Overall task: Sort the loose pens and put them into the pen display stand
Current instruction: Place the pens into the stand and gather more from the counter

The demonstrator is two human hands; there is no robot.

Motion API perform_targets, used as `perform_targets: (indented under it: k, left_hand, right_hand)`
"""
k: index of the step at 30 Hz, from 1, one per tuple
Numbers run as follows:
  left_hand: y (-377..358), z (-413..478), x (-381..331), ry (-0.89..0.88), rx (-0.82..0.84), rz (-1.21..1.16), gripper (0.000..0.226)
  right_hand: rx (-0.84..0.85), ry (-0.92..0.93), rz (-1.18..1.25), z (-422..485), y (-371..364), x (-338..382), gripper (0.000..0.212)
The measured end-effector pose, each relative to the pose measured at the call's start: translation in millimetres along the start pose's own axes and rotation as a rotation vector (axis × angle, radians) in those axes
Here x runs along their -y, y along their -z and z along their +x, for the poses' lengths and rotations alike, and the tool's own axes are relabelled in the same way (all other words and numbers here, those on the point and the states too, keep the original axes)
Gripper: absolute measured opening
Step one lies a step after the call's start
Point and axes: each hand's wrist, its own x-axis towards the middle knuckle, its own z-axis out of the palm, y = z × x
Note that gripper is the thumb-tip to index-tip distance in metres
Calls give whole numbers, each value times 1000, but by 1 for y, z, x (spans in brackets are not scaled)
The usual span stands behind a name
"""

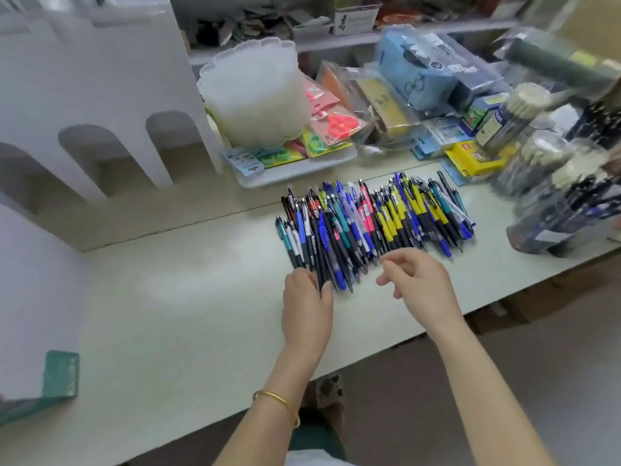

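So here's my bench right now. The loose pens are all in one wide heap towards the back right, lying more or less side by side and pointing at me. It's a total mix: yellow ones bunched right of the middle, a few pink, lots of blue, teal and black on the left side.

My left hand is at the near left corner of the heap, thumb and fingers pinching the near end of a dark pen that's still lying among the others. My right hand hangs just over the near edge of the heap, fingers loosely curled, holding nothing. There's a gold bangle on my left wrist.

The pen display stand, the white thing with arched openings, sits along the left side, well apart from the heap.

Behind the pens is a stack of frosted plastic tubs on a tray with packaged scissors. Further right are a blue pencil case in plastic wrap and a yellow box. Some tubs of pens at the far right are too blurry to make out.
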Motion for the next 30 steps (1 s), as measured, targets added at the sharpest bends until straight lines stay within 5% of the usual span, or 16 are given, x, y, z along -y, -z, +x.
perform_targets:
  k: [8, 13, 24, 30]
  left_hand:
    - [-17, 30, -29, 19, -107, 397, 19]
    - [-26, 33, -31, -13, -129, 624, 47]
    - [-42, 39, -42, 133, -188, 655, 47]
    - [-40, 39, -55, 308, -152, 474, 27]
  right_hand:
    - [178, 51, -66, 88, -16, 21, 12]
    - [241, 51, -25, 105, -18, 21, 14]
    - [348, 128, -21, 123, -20, 29, 16]
    - [406, 148, -46, 127, -20, 31, 18]
